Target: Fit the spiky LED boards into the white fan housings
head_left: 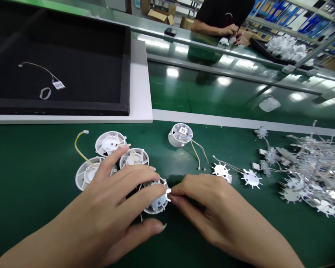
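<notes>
My left hand (120, 203) lies over a round white plastic housing (156, 203) on the green mat, fingers curled round its rim. A spiked disc with a small white connector sits in that housing. My right hand (209, 203) pinches the connector at the housing's right edge. Three more white housings (110, 143) lie just behind my left hand, one with a yellow wire (79, 149). Another housing with a label and wires (181, 134) stands farther back.
Loose spiked discs (251, 178) lie to the right, and a tangled pile of them with wires (312, 175) fills the far right. A black tray (125, 74) on a white board sits at the back left. Another person's hands (231, 31) work across the conveyor.
</notes>
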`<state>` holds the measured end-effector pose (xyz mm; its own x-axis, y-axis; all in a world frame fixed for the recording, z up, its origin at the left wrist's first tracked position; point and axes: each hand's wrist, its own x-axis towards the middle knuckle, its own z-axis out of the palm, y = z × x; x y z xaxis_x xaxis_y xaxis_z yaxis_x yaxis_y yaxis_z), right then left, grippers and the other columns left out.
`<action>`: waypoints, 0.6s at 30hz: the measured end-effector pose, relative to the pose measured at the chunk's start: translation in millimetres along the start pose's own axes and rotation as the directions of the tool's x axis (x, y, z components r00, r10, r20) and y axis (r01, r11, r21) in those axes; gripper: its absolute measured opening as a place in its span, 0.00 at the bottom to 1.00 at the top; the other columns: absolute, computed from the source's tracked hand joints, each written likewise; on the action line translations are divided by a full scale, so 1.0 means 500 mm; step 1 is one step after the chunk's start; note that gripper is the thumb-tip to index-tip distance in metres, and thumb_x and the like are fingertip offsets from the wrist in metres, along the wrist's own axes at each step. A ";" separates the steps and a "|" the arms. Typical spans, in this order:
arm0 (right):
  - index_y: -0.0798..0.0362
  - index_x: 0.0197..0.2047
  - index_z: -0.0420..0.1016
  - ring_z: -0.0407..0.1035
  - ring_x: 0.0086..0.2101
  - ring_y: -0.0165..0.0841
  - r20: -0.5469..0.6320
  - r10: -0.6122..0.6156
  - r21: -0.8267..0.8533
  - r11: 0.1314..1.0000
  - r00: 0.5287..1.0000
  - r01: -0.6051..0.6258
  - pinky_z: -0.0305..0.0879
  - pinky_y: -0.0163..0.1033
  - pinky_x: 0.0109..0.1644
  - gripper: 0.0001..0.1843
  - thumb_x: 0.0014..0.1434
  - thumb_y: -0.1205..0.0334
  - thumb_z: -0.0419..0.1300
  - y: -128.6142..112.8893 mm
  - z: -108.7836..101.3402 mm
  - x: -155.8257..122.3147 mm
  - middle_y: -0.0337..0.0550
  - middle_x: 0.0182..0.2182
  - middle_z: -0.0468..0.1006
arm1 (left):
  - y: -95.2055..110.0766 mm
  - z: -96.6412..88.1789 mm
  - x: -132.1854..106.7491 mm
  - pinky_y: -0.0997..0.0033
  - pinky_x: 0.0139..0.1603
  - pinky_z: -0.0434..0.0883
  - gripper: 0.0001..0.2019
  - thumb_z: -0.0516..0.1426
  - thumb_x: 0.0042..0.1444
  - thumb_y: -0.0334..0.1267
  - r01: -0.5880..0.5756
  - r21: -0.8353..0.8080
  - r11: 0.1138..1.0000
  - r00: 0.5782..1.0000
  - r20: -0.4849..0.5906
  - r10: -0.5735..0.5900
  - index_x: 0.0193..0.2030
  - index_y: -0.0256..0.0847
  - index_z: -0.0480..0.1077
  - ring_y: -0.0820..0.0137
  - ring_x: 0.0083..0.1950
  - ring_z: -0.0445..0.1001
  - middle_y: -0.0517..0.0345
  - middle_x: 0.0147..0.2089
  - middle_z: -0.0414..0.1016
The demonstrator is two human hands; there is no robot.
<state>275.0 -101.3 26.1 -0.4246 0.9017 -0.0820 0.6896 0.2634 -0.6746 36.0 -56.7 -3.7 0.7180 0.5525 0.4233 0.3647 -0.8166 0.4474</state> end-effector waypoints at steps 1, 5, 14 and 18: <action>0.52 0.42 0.79 0.72 0.30 0.31 -0.018 -0.024 -0.022 0.999 1.000 0.023 0.63 0.38 0.35 0.11 0.74 0.67 0.56 0.001 0.001 0.000 0.36 0.32 0.79 | -0.003 -0.002 -0.001 0.57 0.83 0.44 0.09 0.52 0.77 0.38 0.004 0.000 1.000 1.000 -0.005 -0.004 0.54 0.45 0.74 0.72 0.54 0.80 0.64 0.50 0.81; 0.52 0.44 0.77 0.72 0.30 0.31 -0.050 -0.059 -0.054 0.997 0.997 0.056 0.63 0.38 0.35 0.07 0.73 0.68 0.58 0.003 0.001 -0.003 0.36 0.33 0.79 | -0.018 -0.014 -0.001 0.62 0.84 0.41 0.09 0.56 0.73 0.33 -0.067 0.009 0.998 0.997 0.050 0.066 0.56 0.45 0.74 0.72 0.55 0.81 0.65 0.52 0.83; 0.52 0.45 0.76 0.70 0.29 0.30 -0.034 -0.115 -0.086 0.990 0.993 0.112 0.62 0.38 0.35 0.07 0.73 0.69 0.57 0.002 -0.002 -0.002 0.35 0.32 0.77 | 0.001 -0.014 0.006 0.62 0.84 0.43 0.11 0.52 0.76 0.32 -0.004 -0.038 0.999 1.000 0.001 0.004 0.57 0.44 0.73 0.74 0.55 0.82 0.66 0.53 0.84; 0.52 0.43 0.76 0.69 0.29 0.30 -0.024 -0.112 -0.094 0.990 0.993 0.109 0.60 0.38 0.35 0.07 0.74 0.68 0.57 0.003 -0.002 -0.005 0.34 0.31 0.76 | 0.002 -0.017 0.004 0.65 0.83 0.42 0.13 0.50 0.77 0.32 -0.022 -0.045 0.999 1.000 0.012 0.022 0.57 0.44 0.74 0.75 0.55 0.81 0.67 0.54 0.84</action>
<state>277.4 -102.7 25.9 -0.4852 0.8743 0.0115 0.6911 0.3915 -0.6075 32.6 -55.1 4.4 0.7331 0.5320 0.4237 0.3219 -0.8202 0.4730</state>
